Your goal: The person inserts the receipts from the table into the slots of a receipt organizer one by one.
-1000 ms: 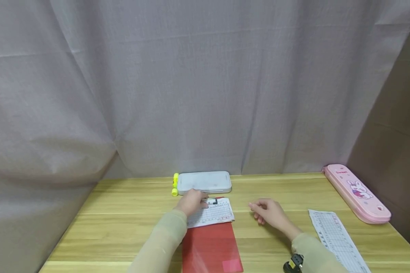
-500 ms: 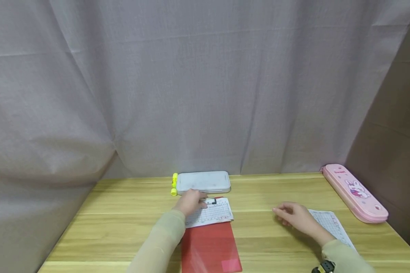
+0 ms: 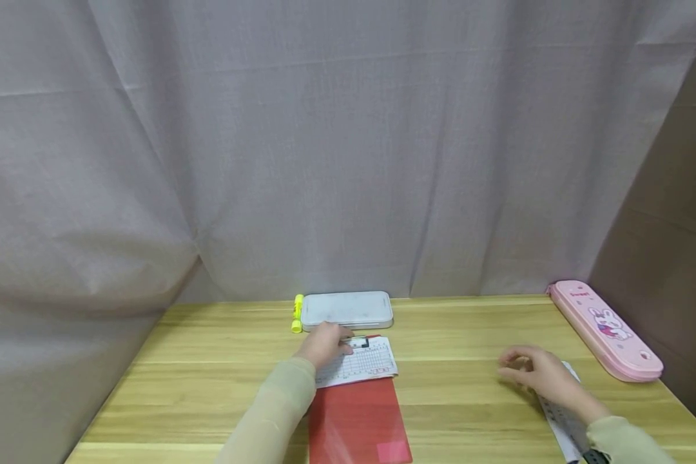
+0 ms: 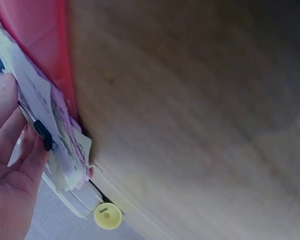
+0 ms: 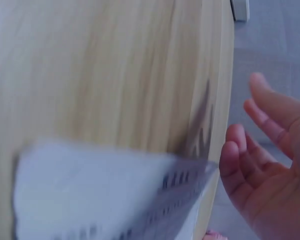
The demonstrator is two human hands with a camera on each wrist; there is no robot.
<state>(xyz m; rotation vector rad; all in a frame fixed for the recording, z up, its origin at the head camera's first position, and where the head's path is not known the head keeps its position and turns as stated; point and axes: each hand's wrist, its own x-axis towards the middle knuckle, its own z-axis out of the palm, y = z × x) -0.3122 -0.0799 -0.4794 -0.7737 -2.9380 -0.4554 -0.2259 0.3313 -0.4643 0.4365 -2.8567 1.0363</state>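
Note:
At the top of a red clipboard point(image 3: 358, 419), my left hand point(image 3: 325, 343) grips the metal clip point(image 3: 357, 342). The left wrist view shows the thumb point(image 4: 9, 89) and fingers at the clip's black ends point(image 4: 43, 134). A stack of printed paper slips point(image 3: 364, 364) lies under the clip, its edges uneven. My right hand point(image 3: 542, 374) hovers over another printed slip point(image 3: 559, 422) at the right, fingers loosely bent and holding nothing. Hand and forearm hide most of that slip in the head view; its blank and printed parts point(image 5: 90, 190) show in the right wrist view.
Behind the clipboard lies a grey-white flat case point(image 3: 348, 309), with a yellow stick-shaped item point(image 3: 297, 314) along its left end. A pink pencil case point(image 3: 606, 328) with a rabbit picture sits at the right edge. A grey curtain point(image 3: 348, 161) hangs behind the table.
My right hand has moved right, from beside the clipboard to over the slip at the right, covering much of it. The left hand has stayed at the clip.

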